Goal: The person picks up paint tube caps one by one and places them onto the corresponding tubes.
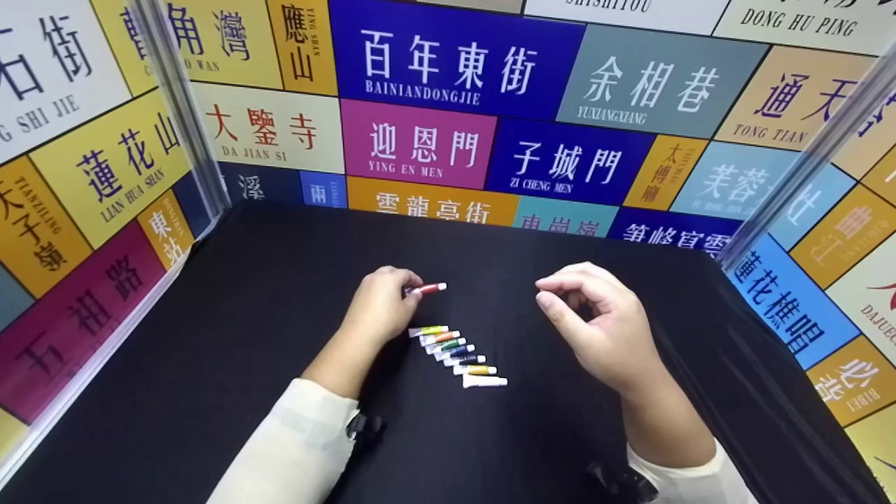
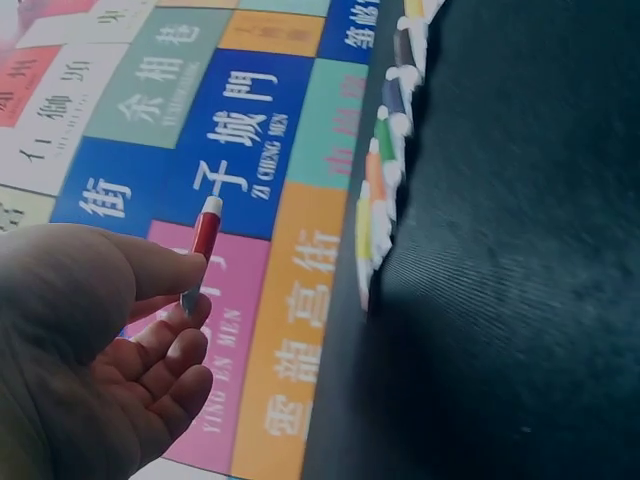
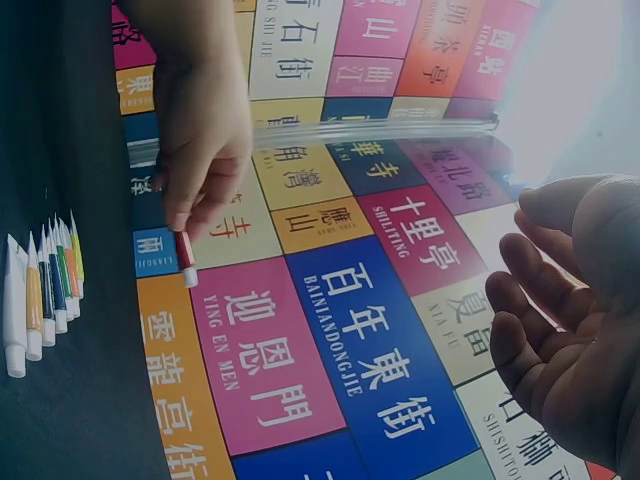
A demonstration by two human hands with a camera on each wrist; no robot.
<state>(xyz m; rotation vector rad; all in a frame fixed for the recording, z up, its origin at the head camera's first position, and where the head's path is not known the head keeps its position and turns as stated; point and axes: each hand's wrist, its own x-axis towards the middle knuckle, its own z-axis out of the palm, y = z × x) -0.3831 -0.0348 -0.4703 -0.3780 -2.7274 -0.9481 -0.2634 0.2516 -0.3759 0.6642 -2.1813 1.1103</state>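
Note:
My left hand [image 1: 383, 302] pinches a small red paint tube [image 1: 432, 288] between thumb and fingers, its white cap pointing right. In the left wrist view the red tube [image 2: 206, 236] tilts cap-up, held near its tail. Several similar tubes lie in a slanted row just in front of that hand, among them a yellow tube [image 1: 428, 330], a green tube [image 1: 449, 346] and, nearest me, a white tube [image 1: 484, 381]. My right hand [image 1: 602, 322] hovers off to the right with fingers loosely bent and nothing in it. The right wrist view shows its fingers [image 3: 530, 300] apart from any tube.
A black cloth [image 1: 280, 266] covers the table. Walls printed with colourful street-name signs [image 1: 455, 56] stand behind and on both sides. Clear corner posts [image 1: 189, 112] rise at the back left and right of the table.

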